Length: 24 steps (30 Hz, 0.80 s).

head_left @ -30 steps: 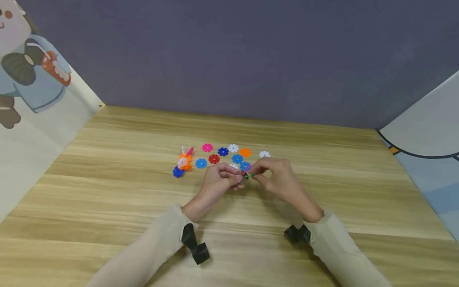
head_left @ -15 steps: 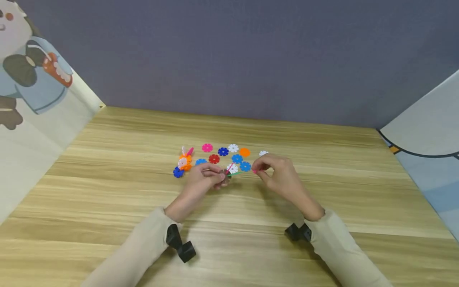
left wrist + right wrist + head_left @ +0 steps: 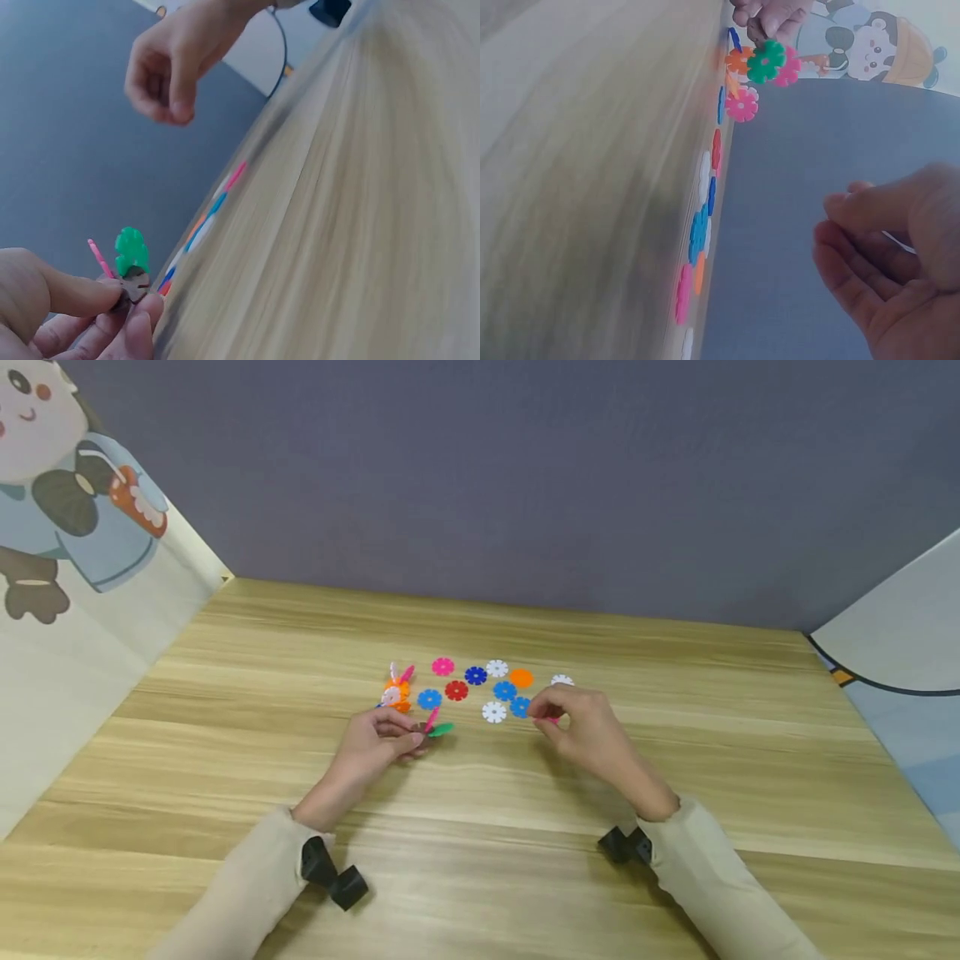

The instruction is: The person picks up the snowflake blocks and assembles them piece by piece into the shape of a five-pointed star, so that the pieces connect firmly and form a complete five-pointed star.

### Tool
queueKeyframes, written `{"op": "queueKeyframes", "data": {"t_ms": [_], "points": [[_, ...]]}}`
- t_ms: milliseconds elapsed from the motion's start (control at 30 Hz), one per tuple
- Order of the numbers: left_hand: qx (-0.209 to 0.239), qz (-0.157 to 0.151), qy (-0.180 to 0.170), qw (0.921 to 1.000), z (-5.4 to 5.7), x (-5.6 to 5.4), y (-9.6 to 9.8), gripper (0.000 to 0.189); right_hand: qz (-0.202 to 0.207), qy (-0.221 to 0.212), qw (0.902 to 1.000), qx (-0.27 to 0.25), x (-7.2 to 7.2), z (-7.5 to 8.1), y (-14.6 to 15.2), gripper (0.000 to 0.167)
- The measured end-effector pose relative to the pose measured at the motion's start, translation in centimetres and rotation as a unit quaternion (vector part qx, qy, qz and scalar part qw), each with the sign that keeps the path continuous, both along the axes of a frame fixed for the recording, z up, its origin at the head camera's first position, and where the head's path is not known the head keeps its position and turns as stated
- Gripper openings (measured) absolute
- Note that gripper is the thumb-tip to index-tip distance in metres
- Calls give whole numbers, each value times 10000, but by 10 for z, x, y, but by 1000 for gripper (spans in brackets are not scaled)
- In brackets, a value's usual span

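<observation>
Nearest the viewer, the left sleeve (image 3: 240, 885) and right sleeve (image 3: 712, 877), each bearing a black wrist device, extend over a wood-grained tabletop (image 3: 465, 877). The left hand (image 3: 371, 743) pinches a brown disc (image 3: 135, 286) between thumb and fingers, above the table. A green disc (image 3: 131, 251) and a joined pink disc (image 3: 99, 257) project from the brown disc's edge, clear of the fingers. The right hand (image 3: 581, 718), well apart from the left, hangs above the table with its fingers loosely curled and unladen; a loose pink disc (image 3: 682, 292) lies on the surface beneath it. Beyond the hands, further notched discs lie flat: a front white disc (image 3: 493, 712), three light-blue ones, a red disc (image 3: 456, 691), a dark-blue disc (image 3: 476, 676), an orange disc (image 3: 521, 678), two more white ones and a far pink disc (image 3: 443, 667). A multicoloured assembly (image 3: 399, 687) stands just beyond the left hand, partly hidden by it. Farthest are a grey-blue back wall (image 3: 510, 485) and, at left, a cartoon-printed panel (image 3: 60, 460).
</observation>
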<state>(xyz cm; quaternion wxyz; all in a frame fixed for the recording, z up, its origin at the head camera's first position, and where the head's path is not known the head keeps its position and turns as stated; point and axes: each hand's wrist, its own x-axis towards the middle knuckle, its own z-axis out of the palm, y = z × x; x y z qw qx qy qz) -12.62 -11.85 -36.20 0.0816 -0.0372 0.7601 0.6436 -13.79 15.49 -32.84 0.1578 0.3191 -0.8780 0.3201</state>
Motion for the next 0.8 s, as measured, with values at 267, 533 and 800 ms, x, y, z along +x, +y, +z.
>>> {"op": "queueKeyframes", "data": {"t_ms": [267,533,800], "points": [[-1187,298,201,9923,1,-1,-13,16,114,-198,9997,26,-3,-3,-8,15],[-1920,303,536,9795,0,1,-14,12,24,-527,9980,344,-13,-2,-19,11],[-2331,298,966,9672,1,5,-16,11,-60,-1071,9917,709,-32,-6,-28,15]]}}
